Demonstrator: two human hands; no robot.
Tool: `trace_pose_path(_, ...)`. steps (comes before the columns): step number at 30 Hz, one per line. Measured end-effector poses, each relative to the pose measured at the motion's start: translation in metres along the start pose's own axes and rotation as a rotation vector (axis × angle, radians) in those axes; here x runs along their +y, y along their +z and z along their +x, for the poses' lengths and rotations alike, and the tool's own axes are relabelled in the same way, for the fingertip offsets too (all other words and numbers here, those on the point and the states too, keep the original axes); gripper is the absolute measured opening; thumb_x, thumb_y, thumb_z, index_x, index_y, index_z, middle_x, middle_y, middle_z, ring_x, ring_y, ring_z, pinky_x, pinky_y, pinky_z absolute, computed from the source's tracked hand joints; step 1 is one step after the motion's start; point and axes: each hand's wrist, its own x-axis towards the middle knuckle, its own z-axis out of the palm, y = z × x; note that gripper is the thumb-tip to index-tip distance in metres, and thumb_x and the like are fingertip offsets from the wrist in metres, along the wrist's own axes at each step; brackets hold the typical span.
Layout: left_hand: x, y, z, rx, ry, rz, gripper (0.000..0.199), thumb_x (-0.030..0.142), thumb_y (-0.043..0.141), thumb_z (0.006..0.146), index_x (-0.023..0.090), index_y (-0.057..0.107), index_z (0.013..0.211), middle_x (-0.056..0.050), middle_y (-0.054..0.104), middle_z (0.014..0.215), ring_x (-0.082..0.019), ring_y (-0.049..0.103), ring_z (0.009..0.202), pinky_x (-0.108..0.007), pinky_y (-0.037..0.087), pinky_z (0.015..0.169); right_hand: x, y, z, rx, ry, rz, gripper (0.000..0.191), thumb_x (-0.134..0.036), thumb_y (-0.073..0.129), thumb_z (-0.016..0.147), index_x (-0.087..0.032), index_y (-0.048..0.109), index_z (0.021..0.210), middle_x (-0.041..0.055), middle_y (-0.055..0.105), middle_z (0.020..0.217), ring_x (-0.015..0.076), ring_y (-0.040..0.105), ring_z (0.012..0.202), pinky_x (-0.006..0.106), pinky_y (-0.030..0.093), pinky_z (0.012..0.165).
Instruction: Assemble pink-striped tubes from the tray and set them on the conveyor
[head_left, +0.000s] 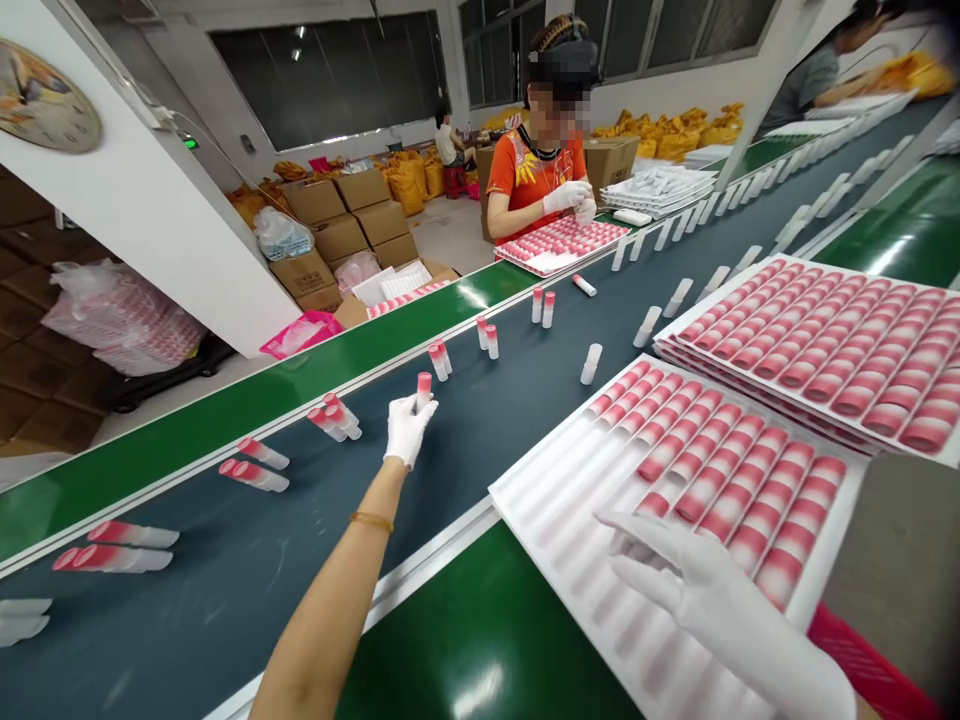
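Observation:
My left hand point(409, 432), in a white glove, reaches over the dark conveyor belt point(480, 440) and pinches an upright pink-and-white tube point(424, 384). Just beyond it on the belt stands a pair of similar tubes point(439, 360). On the near side, my gloved right hand point(690, 585) hovers above a white ribbed tray point(555, 500), its fingers stretched and apart, with nothing visible in them. Rows of pink-and-white caps point(750, 460) lie in the grooves toward the tray's right and far side. The nearest ones are by my right fingertips.
Stacked full trays point(832, 340) stand at the right. Clear tubes point(592, 364) stand along the belt, with pink-topped ones point(124, 545) at left. Across it, a co-worker point(547, 170) in orange handles pieces over a tray point(562, 243). Cartons point(337, 225) are piled behind.

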Motion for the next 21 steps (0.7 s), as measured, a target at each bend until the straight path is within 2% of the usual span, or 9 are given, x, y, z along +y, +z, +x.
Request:
trace_pose_path(3, -0.015, 0.021, 0.038, 0.009, -0.018, 0.101, 0.021, 0.035, 0.068, 0.078, 0.015, 0.073, 0.085, -0.007, 0.068, 0.084, -0.025, 0.063, 0.089, -0.032, 0.046, 0.083, 0.043, -0.009, 0.001, 0.1, 0.107, 0.011, 0.044, -0.057, 0.065, 0.085, -0.036, 0.069, 0.123, 0.0012, 0.071, 0.1, 0.0253, 0.067, 0.095, 0.031, 0.058, 0.086)
trace_pose_path(5, -0.018, 0.039, 0.05, -0.008, -0.011, 0.161, 0.019, 0.035, 0.072, 0.075, 0.016, 0.073, 0.078, -0.007, 0.07, 0.082, -0.024, 0.065, 0.084, -0.032, 0.046, 0.082, 0.063, -0.015, 0.002, 0.109, 0.184, 0.019, 0.047, -0.06, 0.067, 0.081, -0.037, 0.071, 0.121, 0.0009, 0.072, 0.107, 0.0276, 0.067, 0.101, 0.032, 0.059, 0.089)
trace_pose_path(7, -0.016, 0.058, 0.057, -0.01, -0.004, 0.214, 0.021, 0.037, 0.073, 0.075, 0.016, 0.073, 0.078, -0.009, 0.071, 0.084, -0.025, 0.066, 0.085, -0.032, 0.045, 0.082, 0.071, -0.017, 0.005, 0.101, 0.23, 0.015, 0.049, -0.062, 0.067, 0.08, -0.037, 0.07, 0.122, 0.0007, 0.071, 0.114, 0.0288, 0.066, 0.106, 0.033, 0.058, 0.092)
trace_pose_path(11, -0.009, 0.086, 0.072, 0.06, -0.058, 0.296, 0.028, 0.041, 0.065, 0.082, 0.014, 0.074, 0.086, -0.015, 0.074, 0.092, -0.028, 0.067, 0.089, -0.034, 0.046, 0.081, 0.055, -0.013, 0.01, 0.061, 0.176, -0.033, 0.045, -0.055, 0.062, 0.088, -0.033, 0.067, 0.127, 0.002, 0.07, 0.107, 0.0252, 0.066, 0.101, 0.029, 0.056, 0.089)
trace_pose_path(14, -0.007, 0.092, 0.079, 0.118, -0.1, 0.327, 0.032, 0.043, 0.063, 0.084, 0.013, 0.073, 0.088, -0.017, 0.074, 0.094, -0.031, 0.068, 0.092, -0.036, 0.047, 0.081, 0.027, -0.014, 0.022, -0.053, 0.088, -0.052, 0.039, -0.047, 0.059, 0.09, -0.029, 0.069, 0.124, 0.002, 0.07, 0.099, 0.0218, 0.067, 0.089, 0.028, 0.056, 0.079)
trace_pose_path(16, -0.009, 0.093, 0.083, 0.149, -0.116, 0.334, 0.034, 0.044, 0.061, 0.085, 0.012, 0.073, 0.09, -0.019, 0.074, 0.097, -0.033, 0.068, 0.094, -0.038, 0.047, 0.083, 0.01, -0.021, 0.045, -0.071, 0.031, -0.101, 0.038, -0.042, 0.057, 0.091, -0.027, 0.069, 0.124, 0.002, 0.07, 0.095, 0.0211, 0.067, 0.086, 0.029, 0.055, 0.078)
trace_pose_path(18, -0.012, 0.095, 0.086, 0.17, -0.13, 0.333, 0.036, 0.045, 0.06, 0.086, 0.012, 0.073, 0.092, -0.019, 0.073, 0.097, -0.034, 0.069, 0.094, -0.039, 0.048, 0.082, -0.002, -0.036, 0.081, 0.011, -0.022, -0.165, 0.036, -0.038, 0.058, 0.091, -0.025, 0.07, 0.122, 0.0022, 0.071, 0.093, 0.0214, 0.067, 0.086, 0.03, 0.054, 0.079)
trace_pose_path(21, -0.017, 0.097, 0.086, 0.192, -0.148, 0.327, 0.035, 0.046, 0.061, 0.086, 0.013, 0.073, 0.092, -0.018, 0.073, 0.095, -0.034, 0.07, 0.091, -0.038, 0.048, 0.08, -0.002, -0.06, 0.153, 0.28, -0.027, -0.226, 0.032, -0.032, 0.059, 0.091, -0.023, 0.069, 0.12, 0.0041, 0.07, 0.102, 0.0228, 0.066, 0.094, 0.035, 0.052, 0.091)
